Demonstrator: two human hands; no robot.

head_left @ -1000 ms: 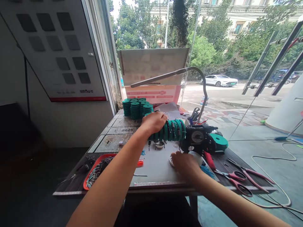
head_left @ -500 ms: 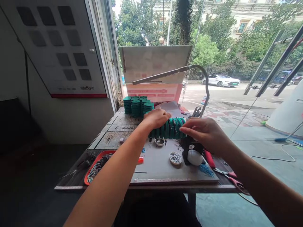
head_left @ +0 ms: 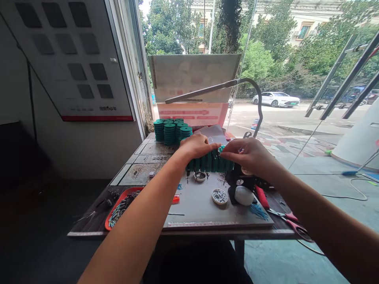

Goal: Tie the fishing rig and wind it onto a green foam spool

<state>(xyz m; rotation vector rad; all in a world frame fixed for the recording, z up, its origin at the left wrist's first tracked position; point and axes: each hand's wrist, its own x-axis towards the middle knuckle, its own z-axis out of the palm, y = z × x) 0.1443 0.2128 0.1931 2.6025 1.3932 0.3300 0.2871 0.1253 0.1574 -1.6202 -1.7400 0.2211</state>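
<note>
A row of green spools (head_left: 209,162) lies on its side across the grey mat (head_left: 198,205), threaded on the black winding machine (head_left: 237,183). My left hand (head_left: 197,146) rests over the left end of the row, fingers curled on top of the spools. My right hand (head_left: 250,156) has its fingertips pinched at the top of the row's right end; what they pinch is too small to see. A white knob (head_left: 243,196) sits below the machine. A small round dish of beads (head_left: 219,196) stands on the mat beside it.
Stacks of green spools (head_left: 171,132) stand at the back left. A red tray of small parts (head_left: 121,209) sits front left, red-handled scissors (head_left: 291,223) front right. A bent lamp arm (head_left: 219,88) hangs over the table. A second small dish (head_left: 200,176) lies under the row.
My right hand rose from the bead dish on the mat to the right end of the spool row and now pinches there. My left hand stayed on the row.
</note>
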